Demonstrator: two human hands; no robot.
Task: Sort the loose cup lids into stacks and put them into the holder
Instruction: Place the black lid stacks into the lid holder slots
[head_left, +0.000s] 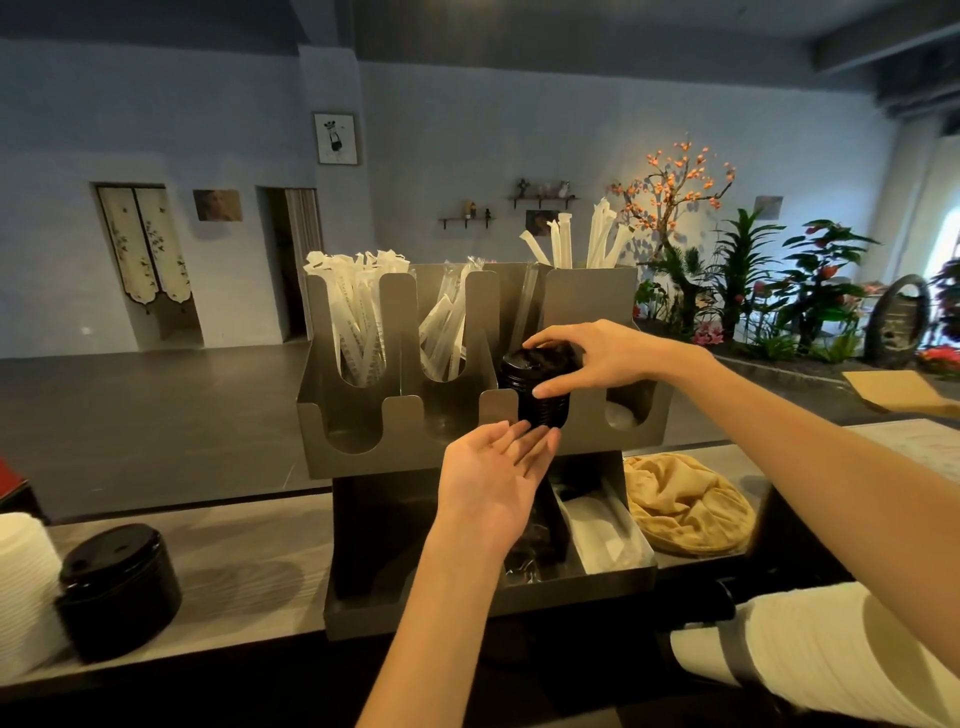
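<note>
**Black lids at the steel holder**

Black ribbed stack of cup lids (537, 392) sits in a front slot of the brushed-metal holder (358, 415). Right hand (597, 358) pinches the stack's top, thumb and fingers curled round it. Left hand (493, 478) lies flat, palm up, fingers straight, just under the stack. Paper-wrapped straws (363, 317) carry print, unreadable. A second black lid stack (119, 587) rests on the grey bench (249, 582).

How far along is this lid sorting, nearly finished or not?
Partway, I'd say. In hand: the right hand grips a black lid stack at a front slot of the metal holder, with the open left hand below. Left: another black stack and white lids wait on the counter.
</note>
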